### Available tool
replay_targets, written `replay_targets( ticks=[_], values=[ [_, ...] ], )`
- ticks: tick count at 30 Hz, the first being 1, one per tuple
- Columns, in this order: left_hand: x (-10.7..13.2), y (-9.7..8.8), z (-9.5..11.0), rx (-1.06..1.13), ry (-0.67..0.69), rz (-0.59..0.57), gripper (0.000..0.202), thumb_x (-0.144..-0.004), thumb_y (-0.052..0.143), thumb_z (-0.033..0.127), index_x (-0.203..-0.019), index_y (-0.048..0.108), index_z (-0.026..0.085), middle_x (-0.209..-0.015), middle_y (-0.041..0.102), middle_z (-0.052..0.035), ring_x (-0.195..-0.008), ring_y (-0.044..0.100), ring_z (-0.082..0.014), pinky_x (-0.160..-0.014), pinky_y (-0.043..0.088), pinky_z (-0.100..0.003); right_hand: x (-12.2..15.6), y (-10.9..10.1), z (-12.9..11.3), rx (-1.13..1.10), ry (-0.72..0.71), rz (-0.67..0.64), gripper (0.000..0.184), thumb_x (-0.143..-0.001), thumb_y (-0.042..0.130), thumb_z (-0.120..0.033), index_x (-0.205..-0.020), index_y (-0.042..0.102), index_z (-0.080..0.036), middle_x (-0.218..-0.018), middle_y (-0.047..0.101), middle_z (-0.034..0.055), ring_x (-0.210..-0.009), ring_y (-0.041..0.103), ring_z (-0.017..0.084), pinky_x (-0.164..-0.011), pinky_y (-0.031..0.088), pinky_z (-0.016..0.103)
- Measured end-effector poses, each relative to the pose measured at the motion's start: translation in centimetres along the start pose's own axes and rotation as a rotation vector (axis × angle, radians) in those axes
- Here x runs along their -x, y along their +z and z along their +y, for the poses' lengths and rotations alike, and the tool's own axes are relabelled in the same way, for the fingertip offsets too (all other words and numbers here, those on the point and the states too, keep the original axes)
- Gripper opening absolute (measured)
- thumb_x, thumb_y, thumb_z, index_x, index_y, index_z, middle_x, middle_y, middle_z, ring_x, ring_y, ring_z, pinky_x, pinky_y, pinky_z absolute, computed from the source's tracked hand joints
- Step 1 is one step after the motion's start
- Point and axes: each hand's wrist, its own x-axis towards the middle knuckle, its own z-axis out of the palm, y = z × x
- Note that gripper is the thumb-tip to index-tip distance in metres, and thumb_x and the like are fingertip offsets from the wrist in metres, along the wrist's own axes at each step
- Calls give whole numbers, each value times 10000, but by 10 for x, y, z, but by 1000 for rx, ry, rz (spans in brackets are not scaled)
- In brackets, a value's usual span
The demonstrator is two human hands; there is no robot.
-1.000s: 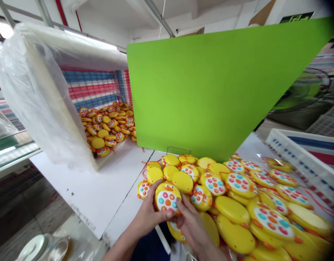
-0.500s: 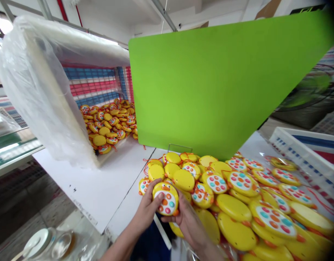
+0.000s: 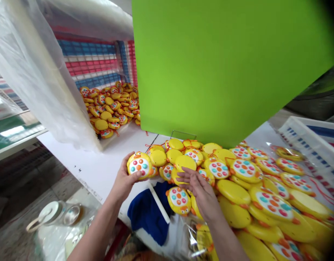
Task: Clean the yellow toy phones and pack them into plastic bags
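A yellow duck-shaped toy [image 3: 139, 166] with coloured buttons on a white belly is in my left hand [image 3: 123, 181], its button side up and the thumb at its lower edge. My right hand [image 3: 198, 186] is empty, fingers stretched out above the near part of a large pile of the same duck toys [image 3: 233, 192]. Some of these lie buttons up, others show plain yellow backs. Below my hands a dark blue cloth [image 3: 147, 214] lies on the white table, with a white stick [image 3: 159, 203] across it.
A tall green board [image 3: 210, 69] stands behind the pile. To the left, a plastic-wrapped crate [image 3: 55, 83] on its side holds more duck toys [image 3: 109, 112]. A white basket [image 3: 305, 141] is at the right. Lower left are a lidded jar [image 3: 50, 212] and a small dish [image 3: 72, 214].
My left hand has carried the duck toy left, away from my right hand. The right hand has let go of it and moved right over the pile. The view has tipped downward.
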Motion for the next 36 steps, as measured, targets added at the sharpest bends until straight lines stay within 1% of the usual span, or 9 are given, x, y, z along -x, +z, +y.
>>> replay_targets(
  ticks=[6,11,16,18,20,23,28,33,36],
  values=[
    [5,-17,0,8,19,57,747,-621,815,234,-1246,409,291,-1154,565,-46,-858,661,-220,-641,619,-378,-3,6,0,269,-40,-46,347,-842,571,-485,-1056,628,-219,-1028,714,82,-979,654,241,-862,524,390],
    [10,-13,-6,64,-74,132,468,-741,719,334,-1136,503,209,-923,657,-51,-620,670,-178,-481,593,-303,-4,4,1,640,-184,-137,286,-880,520,-385,-1089,624,-220,-1100,690,93,-1011,640,242,-895,503,420],
    [20,-5,-30,118,-216,90,464,-743,716,315,-1134,495,197,-876,682,-62,-542,661,-190,-393,559,-288,8,4,7,1109,-386,-419,375,-852,554,-260,-1223,576,-218,-1224,634,105,-1162,531,272,-973,430,474],
    [24,-3,-46,153,-290,66,467,-761,696,323,-1157,484,194,-895,684,-77,-545,665,-198,-380,553,-287,14,5,12,1289,-403,-535,483,-790,632,-231,-1266,551,-262,-1346,550,98,-1284,411,322,-1022,349,544],
    [26,-4,-61,177,-328,86,465,-778,678,323,-1178,475,198,-919,684,-83,-575,677,-203,-400,561,-290,18,5,18,1439,-390,-580,476,-766,650,-206,-1229,582,-294,-1421,473,89,-1359,290,356,-1053,253,601],
    [26,-10,-77,171,-322,180,455,-786,672,316,-1178,472,203,-921,687,-78,-597,687,-199,-441,572,-287,22,4,24,1552,-367,-555,368,-793,610,-200,-1153,636,-268,-1457,426,88,-1391,218,357,-1082,163,610],
    [27,-19,-83,171,-288,258,415,-768,692,317,-1112,487,210,-893,690,-56,-651,698,-215,-468,579,-295,19,11,29,1582,-371,-509,187,-827,588,-256,-972,704,-237,-1396,512,67,-1377,267,331,-1107,127,567],
    [30,-15,-82,155,-239,272,442,-737,722,331,-1099,498,210,-871,688,-41,-648,693,-197,-467,564,-249,2,28,33,1638,-401,-387,334,-892,463,-163,-1181,619,-222,-1353,556,69,-1328,357,310,-1094,165,539],
    [34,-11,-79,135,-233,276,454,-729,729,340,-1100,498,215,-858,684,-30,-637,687,-184,-466,554,-231,-9,39,35,1677,-387,-372,373,-876,432,-77,-1185,618,-173,-1302,591,110,-1274,415,329,-1056,233,531]
  ],
)
